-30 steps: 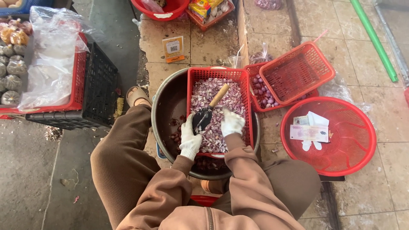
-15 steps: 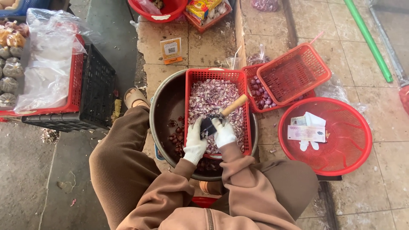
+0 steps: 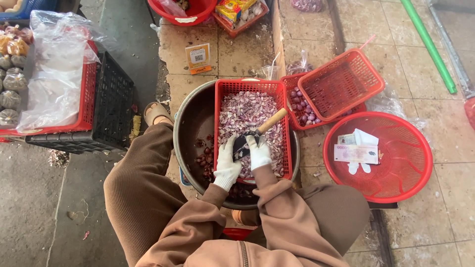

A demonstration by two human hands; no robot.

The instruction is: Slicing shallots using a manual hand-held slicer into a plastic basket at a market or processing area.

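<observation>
Head view, looking down on a seated person in brown sleeves and white gloves. Both hands work over a red basket of pale purple peelings, which sits across a large metal basin. The right hand is clenched round a knife: wooden handle slants up to the far right, clear of the glove, dark blade runs down-left from the fingers. The left hand lies just left of the right, fingers curled, fingertips at the blade's end; whatever it pinches is too small to make out, so its grip cannot be told. Blade thus sits between the two gloves, above the near part of the basket. Dark shallots lie in the basin, left of the basket, just beside the left hand. To the right, a second basket rests tilted over a tray with purple shallots. Further right, a round red basket holds banknotes. Far left: black crate with a red crate and plastic bag.
</observation>
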